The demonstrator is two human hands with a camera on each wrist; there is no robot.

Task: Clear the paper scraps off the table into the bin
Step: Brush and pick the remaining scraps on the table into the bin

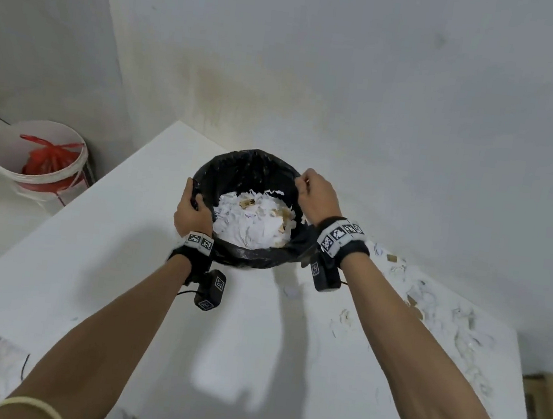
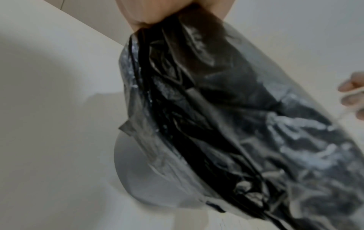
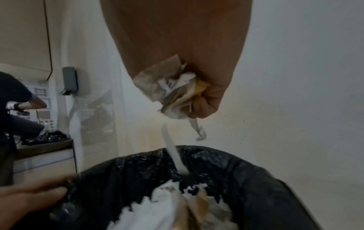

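Note:
A bin lined with a black plastic bag (image 1: 255, 172) stands on the white table (image 1: 143, 280), heaped with white and brown paper scraps (image 1: 253, 220). My left hand (image 1: 190, 210) grips the bag's left rim; the left wrist view shows the bag (image 2: 206, 109) bunched under my fingers. My right hand (image 1: 315, 193) is held over the bin's right rim, clenched round a wad of paper scraps (image 3: 175, 91), and one white strip (image 3: 173, 152) falls toward the bag (image 3: 246, 179). More scraps (image 1: 429, 306) lie scattered over the table's right side.
A white bucket (image 1: 37, 161) holding a red bag sits on the floor at the left. A wall stands close behind the table. Cables lie at the lower left. In the right wrist view another person (image 3: 13, 109) stands at a counter to the left.

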